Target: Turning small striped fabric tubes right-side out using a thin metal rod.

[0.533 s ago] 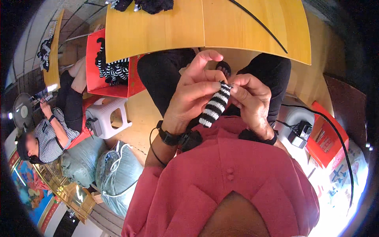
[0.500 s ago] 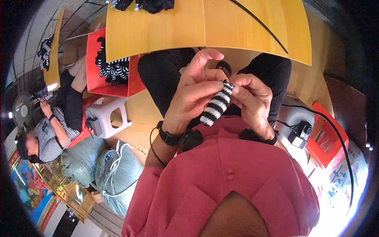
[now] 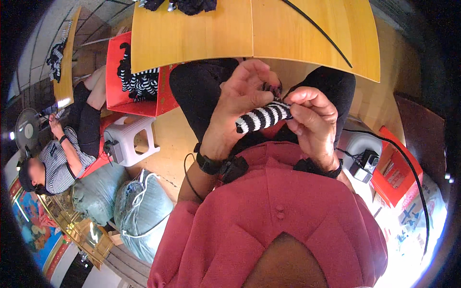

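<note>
In front of my chest hangs a small black-and-white striped knitted tube [image 3: 263, 119], its rounded free end pointing left and its other end at my fingertips. My right hand [image 3: 314, 120] pinches that end between thumb and fingers. Beside it my left hand [image 3: 237, 103] is closed at the upper edge of the same end, thumb against the knit and fingers curled over. The exact grip of the left fingertips is partly hidden.
A yellow wooden table [image 3: 201, 38] lies ahead, bearing a black cable [image 3: 319, 30] and dark knitted pieces [image 3: 192, 5]. At left stand a red box [image 3: 115, 91] of striped knits, a stool [image 3: 129, 139], wrapped bundles [image 3: 144, 206] and a seated person [image 3: 67, 153]. Another red box [image 3: 396, 168] is at right.
The knitted tube has swung from hanging down-left to lying nearly level toward the left. My left index finger, raised before, has curled down, and my right hand has shifted slightly right.
</note>
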`<state>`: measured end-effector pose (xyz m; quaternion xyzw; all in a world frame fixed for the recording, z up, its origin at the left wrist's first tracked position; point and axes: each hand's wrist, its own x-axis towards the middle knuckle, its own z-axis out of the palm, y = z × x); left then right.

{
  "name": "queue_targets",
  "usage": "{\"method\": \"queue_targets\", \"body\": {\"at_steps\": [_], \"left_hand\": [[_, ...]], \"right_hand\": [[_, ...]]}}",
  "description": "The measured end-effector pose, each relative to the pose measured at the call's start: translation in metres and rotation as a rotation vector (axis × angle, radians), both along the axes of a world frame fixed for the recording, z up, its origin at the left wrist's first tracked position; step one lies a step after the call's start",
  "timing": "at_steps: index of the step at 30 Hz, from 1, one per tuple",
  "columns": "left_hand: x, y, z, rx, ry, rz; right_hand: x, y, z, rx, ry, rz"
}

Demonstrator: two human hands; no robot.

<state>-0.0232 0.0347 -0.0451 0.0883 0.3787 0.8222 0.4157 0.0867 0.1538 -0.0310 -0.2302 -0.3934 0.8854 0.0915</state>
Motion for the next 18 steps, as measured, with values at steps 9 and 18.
{"method": "queue_targets", "body": {"at_steps": [9,18], "left_hand": [[0.020,0.001,0.005,0.058,-0.055,0.009],[-0.004,-0.002,0.006,0.168,-0.345,0.142]], "right_hand": [[-0.006,0.005,0.003,-0.024,-0.076,-0.120],[-0.023,0.024,0.008,1.122,-0.081,-0.178]]}}
